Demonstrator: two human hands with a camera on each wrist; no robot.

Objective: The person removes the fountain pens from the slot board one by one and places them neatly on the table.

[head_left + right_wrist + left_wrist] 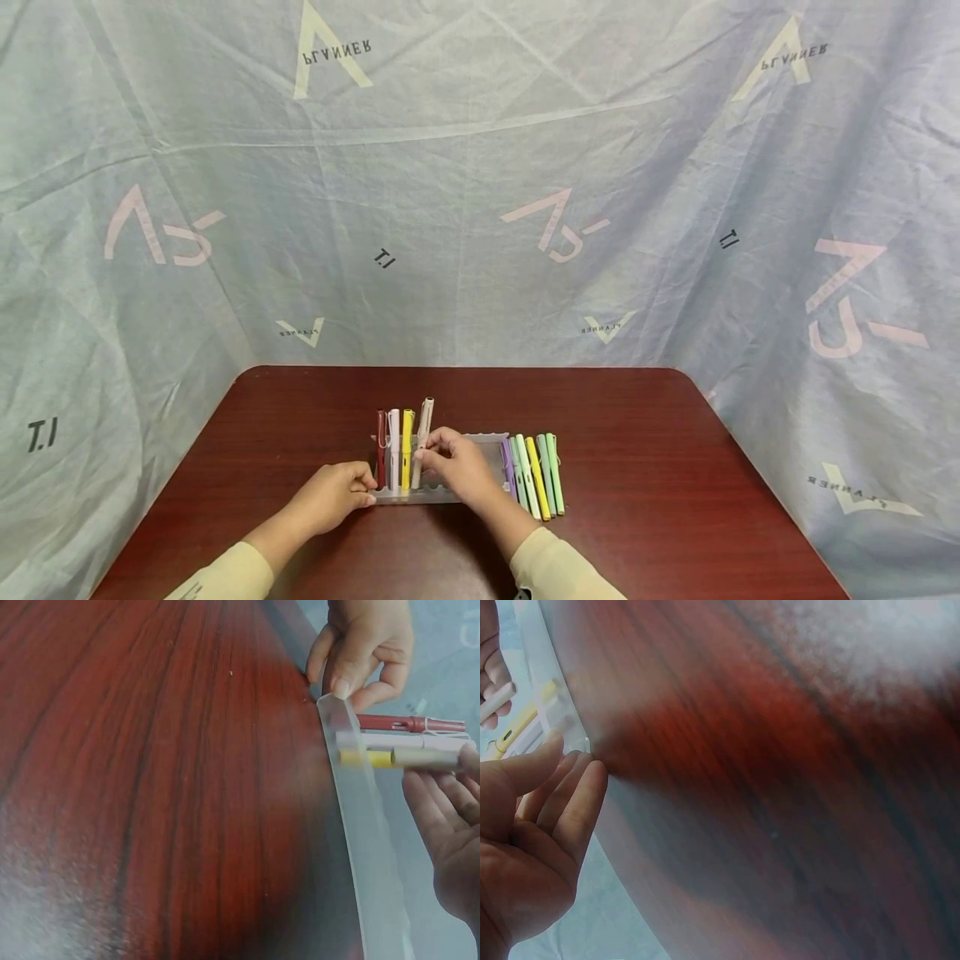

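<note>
A clear plastic pen tray (431, 497) lies on the table with a dark red pen (381, 450), a pale lilac pen (394, 450) and a yellow pen (407, 450) side by side in its left part. My left hand (339, 497) holds the tray's near left corner between thumb and fingers; the right wrist view shows the thumb on the rim. Just right of the yellow pen, my right hand (457, 467) pinches an off-white pen (427, 412), tilted slightly, its lower end over the tray. In the right wrist view that pen (427, 758) partly covers the yellow one.
Along the tray's right end lies a row of several pens: a purple pen (509, 467), pale green ones, another yellow pen (537, 479) and a green pen (555, 475). The dark red-brown wooden table (645, 467) meets a printed grey cloth (465, 250) behind.
</note>
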